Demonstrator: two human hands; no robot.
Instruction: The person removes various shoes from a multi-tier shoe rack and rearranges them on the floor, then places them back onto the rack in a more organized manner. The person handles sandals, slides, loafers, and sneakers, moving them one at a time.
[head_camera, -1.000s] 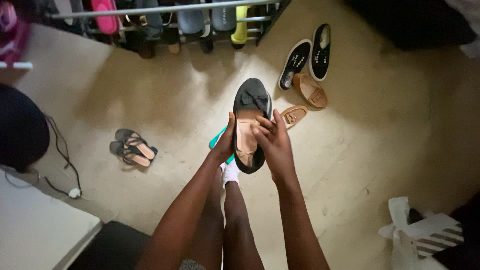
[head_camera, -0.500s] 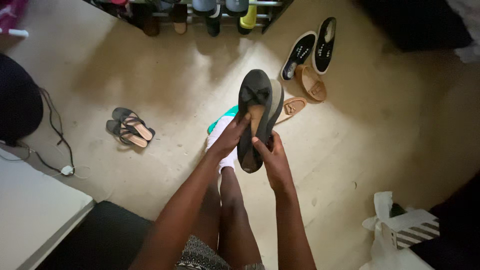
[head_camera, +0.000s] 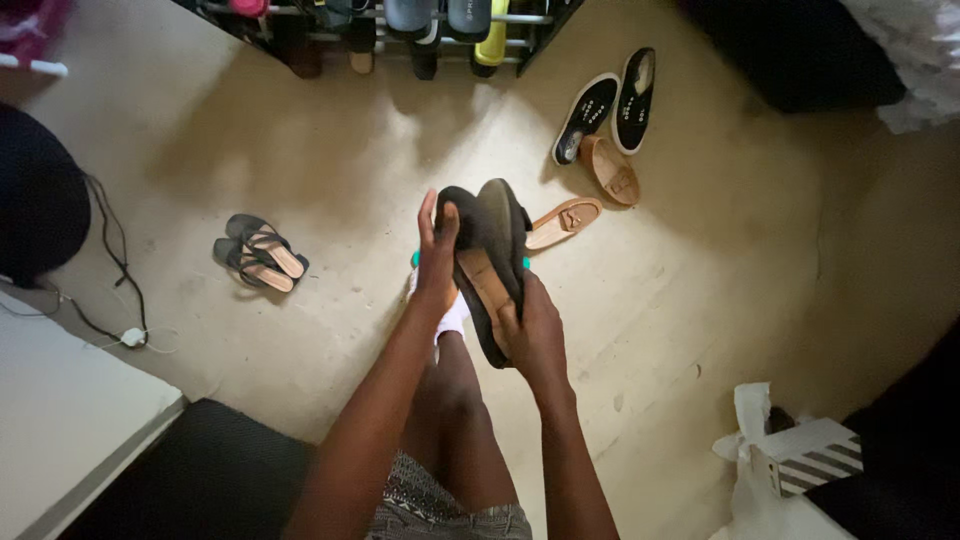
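Head view, looking down at two bare hands and one dark slip-on shoe (head_camera: 490, 265) held up over the floor (head_camera: 330, 140), mid-scene. The left hand (head_camera: 437, 262) lies flat with fingers straight against the shoe's left side; the right hand (head_camera: 530, 335) is wrapped around its near end, gripping it. The shoe stands on edge, tilted — dark rounded upper, tan insole, thick dark sole. Below it, one foot in a white sock (head_camera: 447, 310).

On the pale, scuffed floor: two dark flat sandals (head_camera: 258, 252) with tan footbeds, side by side at left; two tan loafers (head_camera: 590, 195) apart from each other, right of the held shoe; two black lace-up sneakers (head_camera: 607, 105) with white soles, farther right. A metal-rail shoe rack (head_camera: 420, 25) runs along the far edge. One white box with striped side (head_camera: 805, 455) sits near right.
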